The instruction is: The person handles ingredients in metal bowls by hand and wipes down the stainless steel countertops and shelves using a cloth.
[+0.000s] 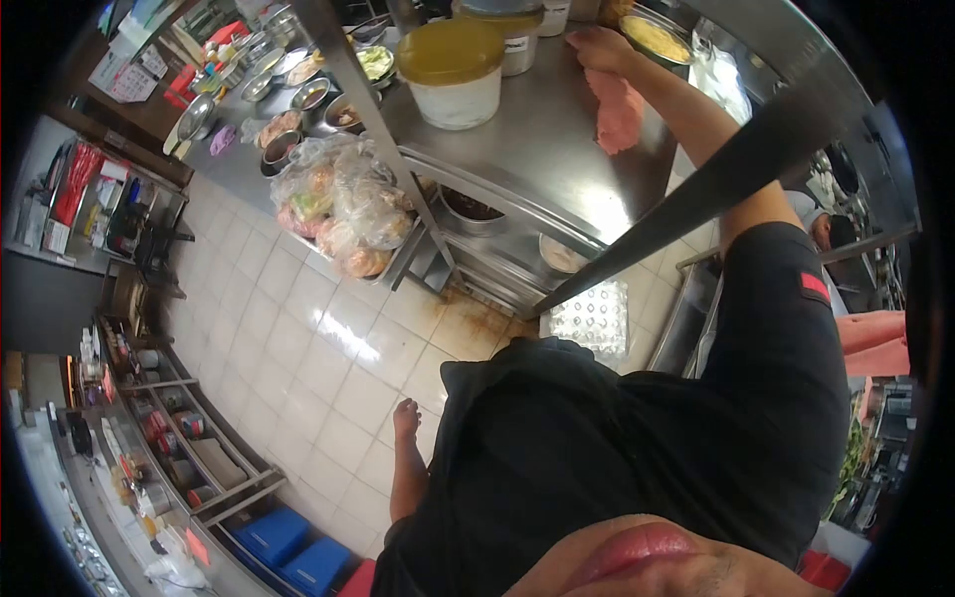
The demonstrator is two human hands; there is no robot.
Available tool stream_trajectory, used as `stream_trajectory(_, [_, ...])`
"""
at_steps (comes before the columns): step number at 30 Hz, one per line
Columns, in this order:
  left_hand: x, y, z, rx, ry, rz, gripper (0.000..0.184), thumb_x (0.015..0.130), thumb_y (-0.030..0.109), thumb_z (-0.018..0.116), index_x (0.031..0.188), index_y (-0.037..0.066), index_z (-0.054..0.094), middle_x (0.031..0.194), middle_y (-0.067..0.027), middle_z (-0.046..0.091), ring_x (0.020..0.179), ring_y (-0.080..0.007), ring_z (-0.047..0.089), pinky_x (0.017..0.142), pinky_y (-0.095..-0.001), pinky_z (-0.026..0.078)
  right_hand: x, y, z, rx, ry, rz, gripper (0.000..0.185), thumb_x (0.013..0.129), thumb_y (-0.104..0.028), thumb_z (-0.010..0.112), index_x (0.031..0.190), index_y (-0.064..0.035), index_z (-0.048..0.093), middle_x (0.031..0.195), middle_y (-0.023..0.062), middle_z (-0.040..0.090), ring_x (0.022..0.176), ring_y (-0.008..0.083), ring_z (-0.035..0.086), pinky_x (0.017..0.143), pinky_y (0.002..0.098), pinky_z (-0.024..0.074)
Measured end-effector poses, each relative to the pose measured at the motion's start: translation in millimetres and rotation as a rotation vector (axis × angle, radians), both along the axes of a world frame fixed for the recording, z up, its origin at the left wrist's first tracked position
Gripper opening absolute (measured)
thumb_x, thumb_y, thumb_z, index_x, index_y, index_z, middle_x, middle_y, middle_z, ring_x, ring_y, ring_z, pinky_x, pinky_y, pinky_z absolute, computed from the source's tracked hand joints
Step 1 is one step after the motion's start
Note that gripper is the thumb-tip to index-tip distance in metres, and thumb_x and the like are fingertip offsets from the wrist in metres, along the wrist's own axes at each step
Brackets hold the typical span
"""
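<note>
Right hand (602,50): at the upper end of the pink cloth (617,111), on the steel counter (542,124); fingers bent and closed on the cloth, though the fold beneath the palm is hidden; the rest of the cloth trails loosely over the metal toward the near edge, creased, not folded

Left hand (406,420): low at the person's side, over the tiled floor (284,343), well apart from counter and cloth; nothing seen in it; too small here to tell how far the fingers are open or curled

About the cloth: tub with yellow lid (453,82) to its left, lid seated, pale contents visible through the wall; labelled tub (519,52) just behind that one, label not legible; bowl of yellow food (657,38) beyond the right hand; slanting steel bar (696,199) crossing the view in front of the forearm

Further off: filled plastic bags (343,204) bunched on the lower left surface, past the upright post; metal bowls of food behind them; dimpled tray (589,316) low down, beneath the counter's near edge

Progress, as judged: cloth already in hand and lying against the metal, so work with it looks under way; how much of the surface it has covered, and how much remains, cannot be read from one view; bright patch near the edge may be glare or moisture, not resolved
</note>
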State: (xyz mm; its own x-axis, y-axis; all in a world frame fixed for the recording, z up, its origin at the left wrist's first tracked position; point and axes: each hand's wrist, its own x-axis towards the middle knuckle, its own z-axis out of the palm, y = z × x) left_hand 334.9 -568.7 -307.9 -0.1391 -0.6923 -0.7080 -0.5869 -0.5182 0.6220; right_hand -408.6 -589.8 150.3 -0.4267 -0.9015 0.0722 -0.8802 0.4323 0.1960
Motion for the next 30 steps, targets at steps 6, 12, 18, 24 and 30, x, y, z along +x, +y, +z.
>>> stream_trajectory(6, [-1,32,18,-0.027,-0.041,-0.063,0.041,0.086,0.017,0.057,0.122,0.000,0.053,0.085,-0.0079,0.062,0.064,-0.0158,0.059,0.049,-0.0284,0.046,107,51,5,-0.018,0.027,0.424,0.022,0.087,-0.016,0.046,0.089,-0.0059,0.065,0.080,0.0162,0.066,0.075,0.0329,0.064,0.071,0.0377,0.0501])
stream_trajectory(12, [49,69,-92,-0.679,0.028,-0.610,0.026,0.083,0.020,0.055,0.095,0.001,0.068,0.080,-0.0117,0.062,0.064,-0.0221,0.062,0.053,-0.0334,0.050,90,54,12,-0.174,-0.513,0.135,0.030,0.091,-0.030,0.048,0.085,-0.0028,0.060,0.088,0.0116,0.067,0.074,0.0269,0.065,0.070,0.0345,0.0500])
stream_trajectory(18, [49,20,-80,-0.123,0.004,-0.236,0.029,0.087,0.017,0.055,0.110,0.001,0.060,0.082,-0.0082,0.062,0.062,-0.0167,0.060,0.049,-0.0286,0.047,-58,-15,-45,-0.046,0.057,0.186,0.019,0.077,-0.014,0.056,0.093,-0.0047,0.059,0.095,0.0134,0.063,0.091,0.0318,0.060,0.076,0.0423,0.0481])
stream_trajectory(24, [7,-15,4,-0.016,0.100,0.135,0.036,0.087,0.016,0.054,0.119,-0.001,0.054,0.089,-0.0076,0.062,0.067,-0.0145,0.059,0.051,-0.0267,0.046,31,-8,-18,-0.389,-0.323,0.310,0.016,0.074,-0.006,0.054,0.090,-0.0071,0.058,0.093,0.0134,0.062,0.091,0.0340,0.059,0.076,0.0422,0.0478])
stream_trajectory(30, [12,0,3,0.023,-0.036,-0.121,0.041,0.084,0.016,0.055,0.121,0.000,0.053,0.087,-0.0076,0.062,0.065,-0.0154,0.059,0.050,-0.0268,0.046,-10,-23,-38,-0.293,-0.120,0.193,0.017,0.080,-0.006,0.049,0.091,-0.0077,0.061,0.097,0.0133,0.063,0.094,0.0311,0.060,0.078,0.0412,0.0483])
